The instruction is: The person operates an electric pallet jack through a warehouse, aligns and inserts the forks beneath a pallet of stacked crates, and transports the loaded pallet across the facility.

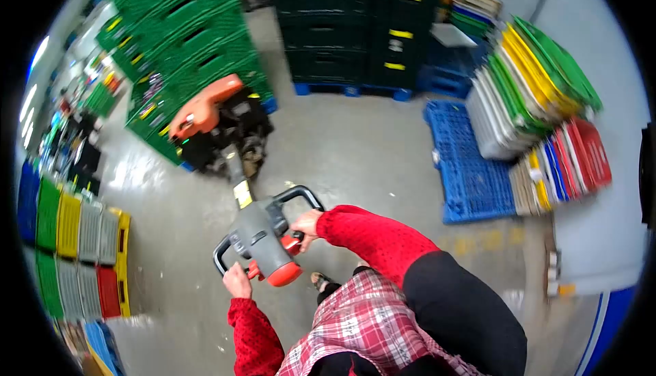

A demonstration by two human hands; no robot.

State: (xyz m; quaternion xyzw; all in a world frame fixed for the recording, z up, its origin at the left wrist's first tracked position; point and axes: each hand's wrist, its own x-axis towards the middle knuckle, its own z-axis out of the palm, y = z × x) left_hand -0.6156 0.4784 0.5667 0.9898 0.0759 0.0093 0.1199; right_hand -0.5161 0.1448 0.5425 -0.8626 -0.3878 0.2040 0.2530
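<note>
In the head view, both my hands are on the tiller head (pixel 256 236) of an electric pallet truck, which is grey with black loop grips and a red end. My left hand (pixel 238 281) is closed around the lower end of the left grip, beside a red lever. My right hand (pixel 307 227) wraps the right grip near its red control. The tiller arm leads up to the truck's orange and black body (pixel 225 119), slightly blurred. Right behind that body stand stacked green crates (pixel 188 31).
Tall dark green crates (pixel 324 27) stand on blue pallets ahead. On the right, a blue plastic pallet (pixel 468 171) carries stacks of coloured crates (pixel 526 85) by the wall. More coloured crates (pixel 78 229) stand at left. Grey floor (pixel 355 143) lies between them.
</note>
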